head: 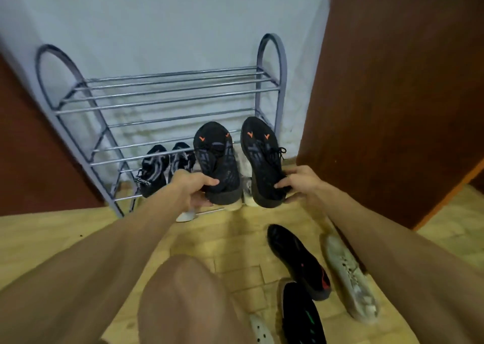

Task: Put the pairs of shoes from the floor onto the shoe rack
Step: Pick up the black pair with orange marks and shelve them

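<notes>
I hold a pair of black sneakers with orange marks in front of the grey metal shoe rack (167, 99). My left hand (192, 186) grips the heel of the left black sneaker (216, 158). My right hand (301, 184) grips the heel of the right black sneaker (263, 158). Both point toes-first at the rack's lower shelves. A black-and-white striped pair (165, 167) sits low in the rack on the left. White shoes (247, 194) are partly hidden behind the held pair.
On the tiled floor at the right lie a black shoe with red trim (298, 261), a black shoe with green trim (302, 316) and a white sneaker (349, 275). A brown door (392, 95) stands right of the rack. My knee (183, 299) is in the foreground.
</notes>
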{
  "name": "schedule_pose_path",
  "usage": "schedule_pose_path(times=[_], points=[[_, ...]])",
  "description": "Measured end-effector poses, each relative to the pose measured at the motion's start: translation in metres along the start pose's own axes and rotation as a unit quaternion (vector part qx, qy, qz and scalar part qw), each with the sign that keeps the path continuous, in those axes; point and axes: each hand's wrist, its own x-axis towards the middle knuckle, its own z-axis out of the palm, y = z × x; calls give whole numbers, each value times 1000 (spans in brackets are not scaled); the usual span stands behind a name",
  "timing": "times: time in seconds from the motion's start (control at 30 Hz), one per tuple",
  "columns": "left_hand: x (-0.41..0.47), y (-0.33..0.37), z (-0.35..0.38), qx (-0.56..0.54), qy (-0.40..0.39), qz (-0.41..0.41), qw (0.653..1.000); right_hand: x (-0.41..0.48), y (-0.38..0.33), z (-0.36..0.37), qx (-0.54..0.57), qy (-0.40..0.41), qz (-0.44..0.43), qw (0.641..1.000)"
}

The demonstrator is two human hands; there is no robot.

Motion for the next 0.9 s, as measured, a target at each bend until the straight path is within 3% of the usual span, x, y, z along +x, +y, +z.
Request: schedule_pose_path(times=[0.23,0.47,0.73,0.9], points=[[86,61,-2,-54,37,27,998,102,-78,10,1,41,-27,999],[164,99,-2,-76,43,45,995,180,-107,17,-23,61,-31,997],[208,93,-1,67,68,75,993,209,-100,26,-46,79,-47,995],[185,82,8,104,109,132,980,178,-95,24,-54,80,-66,993]])
